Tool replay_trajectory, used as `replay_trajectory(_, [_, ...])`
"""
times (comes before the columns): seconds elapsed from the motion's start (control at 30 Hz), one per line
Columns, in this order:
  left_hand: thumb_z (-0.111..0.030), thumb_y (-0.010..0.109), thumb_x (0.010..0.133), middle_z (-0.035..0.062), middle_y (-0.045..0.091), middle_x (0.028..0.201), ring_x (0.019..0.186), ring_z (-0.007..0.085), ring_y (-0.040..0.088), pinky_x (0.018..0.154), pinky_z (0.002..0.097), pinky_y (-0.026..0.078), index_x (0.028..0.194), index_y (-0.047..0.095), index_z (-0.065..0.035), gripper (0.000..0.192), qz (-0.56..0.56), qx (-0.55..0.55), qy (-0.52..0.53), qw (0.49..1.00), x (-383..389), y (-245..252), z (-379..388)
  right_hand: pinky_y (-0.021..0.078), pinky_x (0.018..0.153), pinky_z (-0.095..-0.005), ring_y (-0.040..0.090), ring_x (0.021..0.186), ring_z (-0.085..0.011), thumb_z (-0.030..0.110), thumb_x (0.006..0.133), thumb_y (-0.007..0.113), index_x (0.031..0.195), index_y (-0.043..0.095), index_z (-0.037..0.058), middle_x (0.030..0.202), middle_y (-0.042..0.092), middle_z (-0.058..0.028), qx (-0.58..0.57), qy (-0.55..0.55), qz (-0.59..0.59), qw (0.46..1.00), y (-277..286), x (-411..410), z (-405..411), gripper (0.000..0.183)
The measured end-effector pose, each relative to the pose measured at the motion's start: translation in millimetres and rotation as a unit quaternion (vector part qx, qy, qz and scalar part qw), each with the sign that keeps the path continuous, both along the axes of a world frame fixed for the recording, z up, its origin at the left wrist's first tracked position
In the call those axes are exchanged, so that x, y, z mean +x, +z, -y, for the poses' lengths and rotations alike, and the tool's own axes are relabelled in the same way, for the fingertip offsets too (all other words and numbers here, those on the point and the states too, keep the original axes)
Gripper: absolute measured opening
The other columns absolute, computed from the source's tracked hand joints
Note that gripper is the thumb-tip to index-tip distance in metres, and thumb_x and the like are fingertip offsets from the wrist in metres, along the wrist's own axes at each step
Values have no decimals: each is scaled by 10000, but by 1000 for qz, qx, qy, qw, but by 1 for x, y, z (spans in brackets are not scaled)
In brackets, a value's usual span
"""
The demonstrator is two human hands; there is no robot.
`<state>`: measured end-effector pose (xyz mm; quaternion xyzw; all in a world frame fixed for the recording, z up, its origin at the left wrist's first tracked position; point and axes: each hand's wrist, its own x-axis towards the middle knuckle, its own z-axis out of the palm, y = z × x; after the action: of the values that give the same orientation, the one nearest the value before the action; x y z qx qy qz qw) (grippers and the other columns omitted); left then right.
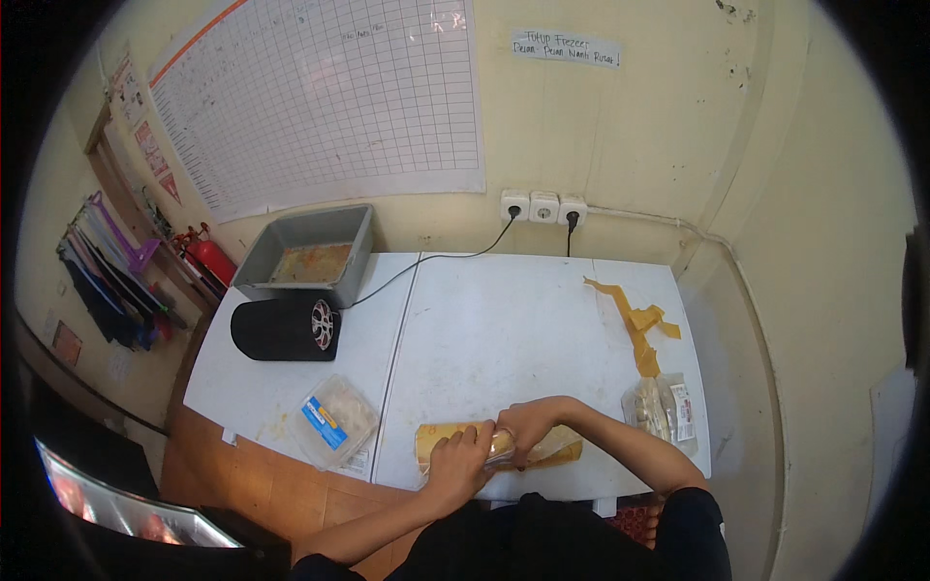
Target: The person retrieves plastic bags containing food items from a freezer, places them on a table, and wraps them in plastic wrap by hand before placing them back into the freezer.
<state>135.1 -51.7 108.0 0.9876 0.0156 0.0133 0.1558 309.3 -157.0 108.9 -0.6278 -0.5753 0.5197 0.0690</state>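
On the near edge of a white flat top (pixel 501 327), both hands meet at a yellowish-brown bundle (pixel 430 443) in clear plastic. My left hand (pixel 463 459) lies over its middle, fingers bent around it. My right hand (pixel 527 430) is closed on crinkled clear plastic at the bundle's right end, against the left fingertips. A flatter yellow-brown piece with clear film (pixel 559 452) sticks out to the right, under the right wrist. Whether it is joined to the bundle cannot be told. The fingers hide what lies between the hands.
Crumpled brown tape strips (pixel 639 334) and a clear food packet (pixel 660 410) lie right. Leftward are a clear plastic tub (pixel 336 423), a black cylindrical speaker (pixel 283 329) and a grey bin (pixel 356 250). A black cable (pixel 436 256) runs to the wall sockets (pixel 543 207).
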Motion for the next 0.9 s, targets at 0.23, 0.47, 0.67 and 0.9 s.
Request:
replay_trajectory(0.23, [-195, 794, 612, 149, 698, 835, 781, 285, 673, 722, 356, 518, 918, 691, -39, 358, -224, -217, -94, 945, 58, 1, -50, 496, 822, -407, 625, 983, -302, 392, 581, 841, 1366, 433, 109, 1055, 624, -148, 143, -104, 191, 965, 25, -5, 25, 930])
replay_trajectory(0.47, [-107, 813, 601, 60, 681, 799, 748, 137, 613, 698, 268, 482, 909, 687, 31, 361, -352, -435, -190, 807, 87, -35, -63, 503, 747, -405, 634, 867, -275, 286, 646, 808, 1278, 527, 99, 904, 619, -111, 386, -158, 507, 754, -27, -57, 44, 716])
replay_trajectory(0.67, [-156, 831, 593, 149, 675, 851, 802, 235, 649, 736, 342, 495, 1025, 623, 21, 511, -167, -296, -230, 912, 66, 0, -49, 532, 663, -456, 674, 753, -357, 304, 639, 766, 1154, 588, 66, 793, 671, -180, 186, -171, 286, 925, 9, -23, 34, 595])
replay_trajectory(0.9, [-274, 824, 608, 165, 670, 872, 841, 325, 663, 732, 436, 520, 1042, 595, -41, 543, -2, -57, 8, 998, 54, -10, -9, 523, 774, -411, 652, 824, -358, 301, 595, 770, 1095, 636, 53, 859, 681, -185, 89, -84, 35, 992, -1, 42, 29, 574])
